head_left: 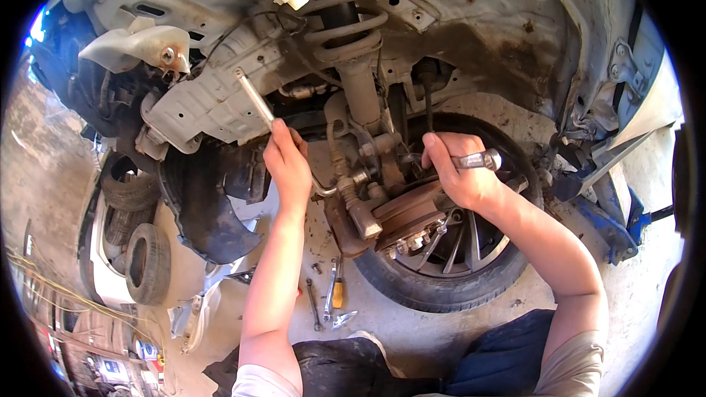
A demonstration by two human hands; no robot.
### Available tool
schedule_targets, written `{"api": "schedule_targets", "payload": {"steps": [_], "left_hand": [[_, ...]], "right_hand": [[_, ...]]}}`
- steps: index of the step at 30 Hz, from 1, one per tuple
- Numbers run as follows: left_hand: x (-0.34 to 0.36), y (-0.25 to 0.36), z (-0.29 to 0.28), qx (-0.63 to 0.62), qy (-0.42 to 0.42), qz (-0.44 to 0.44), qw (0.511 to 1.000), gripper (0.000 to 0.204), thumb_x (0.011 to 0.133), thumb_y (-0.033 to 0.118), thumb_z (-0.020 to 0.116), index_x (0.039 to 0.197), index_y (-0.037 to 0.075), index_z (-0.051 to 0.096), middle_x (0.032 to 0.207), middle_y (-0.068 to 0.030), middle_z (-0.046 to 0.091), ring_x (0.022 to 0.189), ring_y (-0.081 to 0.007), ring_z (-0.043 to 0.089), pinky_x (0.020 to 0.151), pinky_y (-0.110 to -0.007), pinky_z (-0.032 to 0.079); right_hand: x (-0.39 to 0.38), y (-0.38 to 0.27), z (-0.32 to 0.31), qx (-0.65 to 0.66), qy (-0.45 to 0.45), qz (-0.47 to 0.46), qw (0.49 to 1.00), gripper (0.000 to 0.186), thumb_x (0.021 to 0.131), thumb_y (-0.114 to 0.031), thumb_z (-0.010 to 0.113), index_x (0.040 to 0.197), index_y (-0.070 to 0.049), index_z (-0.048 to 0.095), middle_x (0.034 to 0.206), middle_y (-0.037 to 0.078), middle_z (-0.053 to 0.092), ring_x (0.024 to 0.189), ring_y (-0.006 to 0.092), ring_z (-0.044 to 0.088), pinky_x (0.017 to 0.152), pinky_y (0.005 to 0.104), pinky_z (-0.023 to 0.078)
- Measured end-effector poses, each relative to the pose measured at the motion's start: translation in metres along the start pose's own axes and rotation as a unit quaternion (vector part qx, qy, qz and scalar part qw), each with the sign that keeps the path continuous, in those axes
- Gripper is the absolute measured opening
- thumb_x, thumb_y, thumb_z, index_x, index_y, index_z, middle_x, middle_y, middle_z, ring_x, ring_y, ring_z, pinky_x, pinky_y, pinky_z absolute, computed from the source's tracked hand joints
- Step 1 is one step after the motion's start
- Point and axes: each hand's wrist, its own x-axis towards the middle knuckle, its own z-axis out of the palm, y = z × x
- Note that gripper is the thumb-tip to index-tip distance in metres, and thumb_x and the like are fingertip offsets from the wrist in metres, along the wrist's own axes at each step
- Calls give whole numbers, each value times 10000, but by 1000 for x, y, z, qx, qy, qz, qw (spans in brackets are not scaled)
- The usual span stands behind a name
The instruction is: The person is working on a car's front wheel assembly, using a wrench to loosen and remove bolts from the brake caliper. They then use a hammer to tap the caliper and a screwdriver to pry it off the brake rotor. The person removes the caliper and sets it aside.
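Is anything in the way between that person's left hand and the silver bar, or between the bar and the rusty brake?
Nothing visible. The left hand grips the silver bar directly, and its bent lower end appears to reach the rusty brake.

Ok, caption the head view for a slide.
Left hand grips a metal bar, right hand a metal tool, beside brake parts under a coil spring.

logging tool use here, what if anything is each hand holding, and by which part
Left hand: a silver metal bar, held partway along, upper end free. Right hand: a metal tool, held near its rounded end; exact kind unclear.
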Motion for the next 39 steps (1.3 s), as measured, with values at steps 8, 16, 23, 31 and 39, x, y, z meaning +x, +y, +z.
{"api": "schedule_targets", "payload": {"steps": [8,16,23,31,39], "left_hand": [[21,-71,-13,-41,-62,-392,917,312,977,316,445,900,27,536,618,-58,483,490,-176,452,463,-322,368],[18,-73,-18,-165,-62,-411,894,207,953,252,442,862,80,509,547,-47,410,435,-192,395,423,-326,335],[19,-76,-21,-146,-41,-411,899,207,943,269,466,839,94,504,546,-36,425,436,-184,413,418,-319,334],[8,-81,-28,-115,-74,-442,887,188,916,235,506,778,108,493,581,-26,475,497,-170,468,438,-314,359],[9,-80,-36,-227,-71,-463,854,184,936,217,431,771,135,443,570,2,447,475,-142,423,420,-301,352]], "right_hand": [[-10,7,2,15,9,-42,999,292,953,-143,483,727,8,589,671,159,609,617,344,603,574,402,481],[-8,9,3,5,15,-55,998,262,932,-131,519,720,7,590,661,167,596,605,363,593,550,410,474],[-8,9,5,-12,21,-54,998,260,920,-140,550,710,7,593,654,179,592,598,377,592,537,416,474],[8,-9,0,-36,2,40,999,363,970,-225,479,707,-7,601,642,165,608,637,370,612,598,422,495],[30,-9,-5,-4,-33,161,986,500,991,-348,433,692,-3,637,613,167,601,645,328,606,664,400,484]]}}
